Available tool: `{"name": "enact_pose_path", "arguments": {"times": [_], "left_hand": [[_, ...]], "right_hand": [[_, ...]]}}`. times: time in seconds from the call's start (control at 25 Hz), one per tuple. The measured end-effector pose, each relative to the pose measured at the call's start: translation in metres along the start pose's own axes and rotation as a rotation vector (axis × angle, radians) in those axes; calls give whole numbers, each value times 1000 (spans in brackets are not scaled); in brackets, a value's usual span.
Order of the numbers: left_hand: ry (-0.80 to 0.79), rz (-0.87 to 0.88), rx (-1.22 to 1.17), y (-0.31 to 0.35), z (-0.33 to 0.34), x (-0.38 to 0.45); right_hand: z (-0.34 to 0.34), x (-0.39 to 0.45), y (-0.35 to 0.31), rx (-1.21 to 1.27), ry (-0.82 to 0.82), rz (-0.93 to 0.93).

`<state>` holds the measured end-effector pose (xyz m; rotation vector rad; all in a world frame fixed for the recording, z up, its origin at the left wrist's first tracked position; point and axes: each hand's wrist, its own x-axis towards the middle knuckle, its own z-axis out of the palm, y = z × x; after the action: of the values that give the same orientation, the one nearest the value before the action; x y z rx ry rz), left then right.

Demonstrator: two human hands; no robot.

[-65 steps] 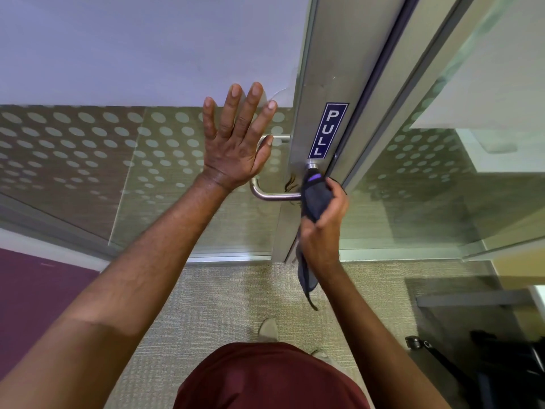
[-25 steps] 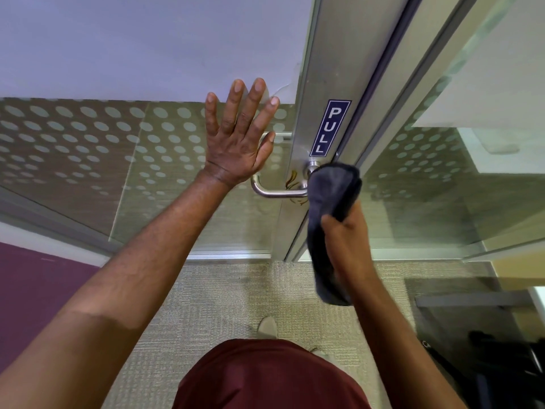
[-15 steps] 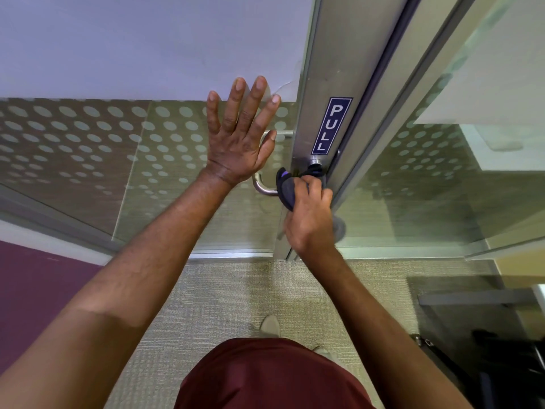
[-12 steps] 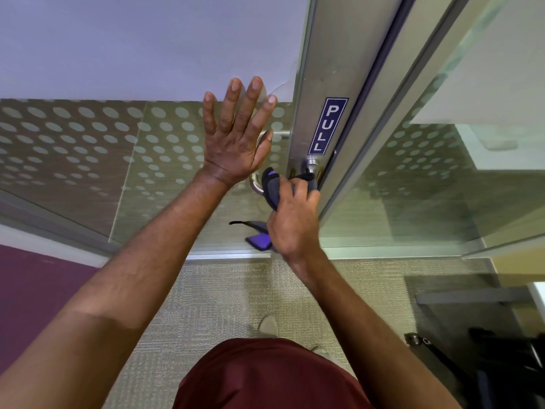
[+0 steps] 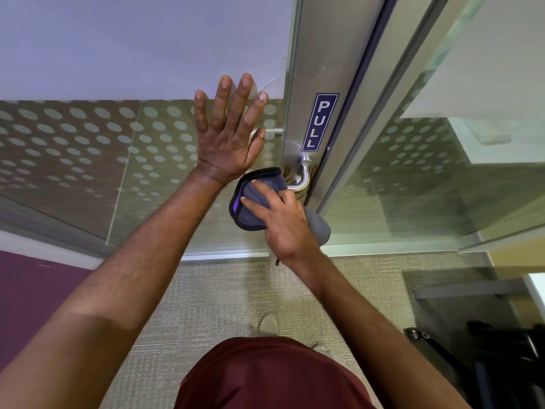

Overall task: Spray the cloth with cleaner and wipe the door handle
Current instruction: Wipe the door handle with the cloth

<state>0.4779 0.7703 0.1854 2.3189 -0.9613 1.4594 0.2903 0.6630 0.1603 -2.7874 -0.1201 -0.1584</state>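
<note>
A grey cloth [image 5: 250,214] with a dark hem is wrapped over the left part of the steel door handle [image 5: 302,178]. My right hand [image 5: 283,222] grips the cloth around the handle bar, fingers pressing on top. Only the handle's right bend and its round base on the metal door stile show. My left hand [image 5: 228,137] lies flat with fingers spread against the dotted glass door [image 5: 88,149], just left of the handle. No spray bottle is in view.
A blue PULL sign [image 5: 320,122] sits on the door stile above the handle. A fixed glass panel [image 5: 427,172] stands to the right. Beige carpet [image 5: 221,290] is underfoot, purple carpet at the left, dark chair parts [image 5: 486,349] at the lower right.
My right hand has slid the cloth leftward along the handle bar, uncovering the handle's bend near the stile. My left hand has stayed flat on the glass.
</note>
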Motion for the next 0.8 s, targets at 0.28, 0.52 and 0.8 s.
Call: {"name": "enact_pose_path", "arguments": {"times": [0.28, 0.52, 0.8], "left_hand": [[-27, -19, 21, 0, -2, 1], [-28, -6, 10, 0, -2, 0], [-6, -1, 2, -2, 1, -2]], "right_hand": [[-18, -49, 43, 1186, 355, 543], [-18, -27, 49, 870, 696, 506], [14, 5, 67, 348, 481, 258]]}}
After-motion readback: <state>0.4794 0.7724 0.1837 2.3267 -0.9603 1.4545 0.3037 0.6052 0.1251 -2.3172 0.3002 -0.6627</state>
